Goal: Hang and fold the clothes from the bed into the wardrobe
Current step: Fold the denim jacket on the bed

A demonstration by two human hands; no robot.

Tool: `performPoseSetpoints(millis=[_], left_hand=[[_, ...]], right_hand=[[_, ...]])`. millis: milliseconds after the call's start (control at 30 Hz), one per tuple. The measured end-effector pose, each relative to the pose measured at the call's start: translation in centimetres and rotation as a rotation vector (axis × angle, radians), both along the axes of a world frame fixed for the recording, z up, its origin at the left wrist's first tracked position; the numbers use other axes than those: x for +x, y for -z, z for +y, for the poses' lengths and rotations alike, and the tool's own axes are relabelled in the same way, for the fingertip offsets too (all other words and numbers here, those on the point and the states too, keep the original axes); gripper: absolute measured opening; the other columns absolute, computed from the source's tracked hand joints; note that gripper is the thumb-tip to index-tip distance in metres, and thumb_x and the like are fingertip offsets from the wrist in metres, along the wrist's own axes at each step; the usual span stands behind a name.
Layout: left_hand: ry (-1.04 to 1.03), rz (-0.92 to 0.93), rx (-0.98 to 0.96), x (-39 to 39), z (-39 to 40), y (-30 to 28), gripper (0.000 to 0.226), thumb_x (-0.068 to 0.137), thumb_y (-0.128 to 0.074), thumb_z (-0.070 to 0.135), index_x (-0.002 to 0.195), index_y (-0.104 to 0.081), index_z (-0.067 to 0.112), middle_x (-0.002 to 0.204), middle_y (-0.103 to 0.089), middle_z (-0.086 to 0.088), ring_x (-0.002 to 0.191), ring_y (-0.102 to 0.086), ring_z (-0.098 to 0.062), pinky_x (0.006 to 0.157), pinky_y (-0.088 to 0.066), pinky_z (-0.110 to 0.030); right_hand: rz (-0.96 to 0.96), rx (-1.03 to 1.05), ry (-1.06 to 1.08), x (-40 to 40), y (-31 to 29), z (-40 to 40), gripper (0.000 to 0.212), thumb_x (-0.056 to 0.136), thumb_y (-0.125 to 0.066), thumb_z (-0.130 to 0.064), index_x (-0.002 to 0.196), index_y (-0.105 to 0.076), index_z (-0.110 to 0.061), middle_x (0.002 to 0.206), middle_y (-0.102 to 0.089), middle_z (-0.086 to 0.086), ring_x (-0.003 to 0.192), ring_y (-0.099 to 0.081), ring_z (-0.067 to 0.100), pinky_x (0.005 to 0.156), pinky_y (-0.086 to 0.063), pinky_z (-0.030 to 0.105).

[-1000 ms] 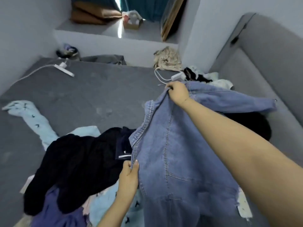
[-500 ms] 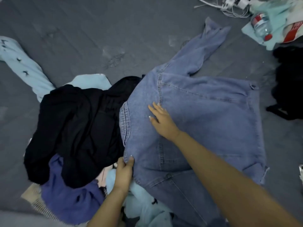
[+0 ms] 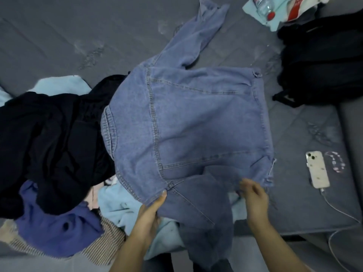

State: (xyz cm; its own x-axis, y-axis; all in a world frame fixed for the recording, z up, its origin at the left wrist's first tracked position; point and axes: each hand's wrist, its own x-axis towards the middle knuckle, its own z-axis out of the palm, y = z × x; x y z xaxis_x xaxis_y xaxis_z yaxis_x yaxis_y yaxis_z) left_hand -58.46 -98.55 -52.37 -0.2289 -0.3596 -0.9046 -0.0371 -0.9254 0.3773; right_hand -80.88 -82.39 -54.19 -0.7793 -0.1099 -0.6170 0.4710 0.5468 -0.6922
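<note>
A blue denim jacket [image 3: 196, 118] lies spread back-up on the grey bed [image 3: 59, 36], one sleeve stretched away toward the far side. My left hand [image 3: 149, 211] grips the jacket at the near shoulder seam, thumb on top of the fabric. My right hand [image 3: 255, 199], blurred, touches the near sleeve where it folds under the jacket's hem, fingers fairly straight. To the left is a heap of clothes: a black garment [image 3: 53, 138], a purple one [image 3: 55, 228], a light blue one [image 3: 121, 207] and a striped beige one [image 3: 106, 250].
A white phone [image 3: 317, 169] on a charging cable [image 3: 337, 209] lies at the right beside a beaded bracelet [image 3: 335, 160]. A black bag [image 3: 324, 61] sits at the far right. A plastic bottle [image 3: 264, 8] rests on light cloth at the top.
The jacket was held up, then laid flat on the bed. My right hand moved from its middle to the near hem. My left hand shifted along the edge to the shoulder seam.
</note>
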Motion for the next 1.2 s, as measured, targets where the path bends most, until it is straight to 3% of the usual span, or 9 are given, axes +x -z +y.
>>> performPoseSetpoints(millis=[133,367,433,600,667,800,1000,1100,1200], left_hand=[[-0.063,-0.11,-0.124,-1.3,2.1,0.3,0.034,0.089,-0.065,0.02,0.12,-0.065,0.007,0.117,-0.07,-0.011,0.107,-0.067,-0.024,0.098,-0.052,-0.039],[-0.287,-0.308,-0.401,-4.1,5.0,0.5,0.044,0.088,-0.071,0.025,0.128,-0.06,0.009,0.122,-0.067,-0.005,0.112,-0.064,-0.022,0.099,-0.051,-0.046],[-0.35,-0.362,-0.464,-5.0,5.7,0.4,0.038,0.089,-0.07,0.02,0.123,-0.059,0.009,0.12,-0.066,-0.004,0.11,-0.064,-0.02,0.1,-0.05,-0.044],[-0.438,-0.214,-0.577,-2.0,6.0,-2.3,0.027,0.094,-0.055,0.005,0.115,-0.068,0.015,0.109,-0.072,-0.002,0.093,-0.07,-0.019,0.082,-0.058,-0.037],[-0.422,-0.162,-0.569,1.6,6.6,-3.2,0.033,0.094,-0.055,0.013,0.125,-0.066,0.018,0.113,-0.072,-0.001,0.092,-0.072,-0.021,0.072,-0.059,-0.036],[-0.089,-0.506,-0.502,5.5,9.1,0.0,0.015,0.099,-0.055,0.023,0.09,-0.063,0.013,0.08,-0.064,-0.009,0.07,-0.057,-0.023,0.047,-0.047,-0.028],[-0.007,-0.24,-0.213,7.2,10.4,4.9,0.026,0.095,-0.059,0.032,0.117,-0.065,0.019,0.114,-0.072,-0.002,0.106,-0.067,-0.025,0.081,-0.055,-0.039],[0.033,-0.154,-0.124,7.4,12.5,4.5,0.035,0.082,-0.071,0.035,0.113,-0.069,0.02,0.118,-0.071,-0.001,0.106,-0.069,-0.021,0.089,-0.051,-0.039],[0.015,-0.237,-0.209,7.4,12.9,2.2,0.024,0.082,-0.071,0.03,0.106,-0.069,0.024,0.112,-0.073,-0.001,0.097,-0.072,-0.017,0.08,-0.052,-0.034]], right_hand=[[-0.46,-0.022,0.448,-2.8,2.7,5.5,0.037,0.1,-0.049,-0.015,0.134,-0.051,-0.003,0.139,-0.051,0.02,0.118,-0.053,0.037,0.099,-0.044,0.045],[-0.627,-0.266,0.37,-7.6,6.0,3.8,0.037,0.092,-0.062,-0.041,0.117,-0.062,-0.013,0.117,-0.062,0.01,0.106,-0.061,0.028,0.089,-0.053,0.042],[-0.632,-0.304,0.286,-8.8,6.6,2.7,0.036,0.096,-0.054,-0.041,0.118,-0.063,-0.015,0.107,-0.069,0.009,0.094,-0.065,0.027,0.079,-0.056,0.041],[-0.398,-0.429,0.433,-9.7,7.2,5.0,0.043,0.103,-0.043,-0.033,0.14,-0.047,-0.011,0.138,-0.051,0.015,0.123,-0.05,0.031,0.106,-0.042,0.043],[-0.356,-0.407,0.49,-9.9,6.9,8.6,0.037,0.102,-0.047,-0.03,0.133,-0.052,-0.011,0.128,-0.053,0.018,0.115,-0.052,0.03,0.097,-0.047,0.04],[-0.377,-0.29,0.539,-9.4,7.0,13.3,0.021,0.104,-0.041,-0.016,0.113,-0.059,-0.013,0.108,-0.061,0.004,0.092,-0.059,0.017,0.071,-0.057,0.022],[-0.466,-0.388,0.503,-7.1,9.1,11.9,0.027,0.102,-0.035,-0.019,0.083,-0.054,-0.019,0.071,-0.054,0.004,0.069,-0.049,0.02,0.066,-0.05,0.031],[-0.552,-0.37,0.402,-5.6,8.6,10.1,0.028,0.102,-0.04,-0.036,0.092,-0.062,-0.021,0.076,-0.067,0.0,0.075,-0.064,0.02,0.064,-0.056,0.03],[-0.509,-0.241,0.487,-3.8,8.9,10.1,0.036,0.102,-0.047,-0.025,0.135,-0.051,-0.01,0.127,-0.06,0.007,0.122,-0.053,0.03,0.093,-0.05,0.036]])
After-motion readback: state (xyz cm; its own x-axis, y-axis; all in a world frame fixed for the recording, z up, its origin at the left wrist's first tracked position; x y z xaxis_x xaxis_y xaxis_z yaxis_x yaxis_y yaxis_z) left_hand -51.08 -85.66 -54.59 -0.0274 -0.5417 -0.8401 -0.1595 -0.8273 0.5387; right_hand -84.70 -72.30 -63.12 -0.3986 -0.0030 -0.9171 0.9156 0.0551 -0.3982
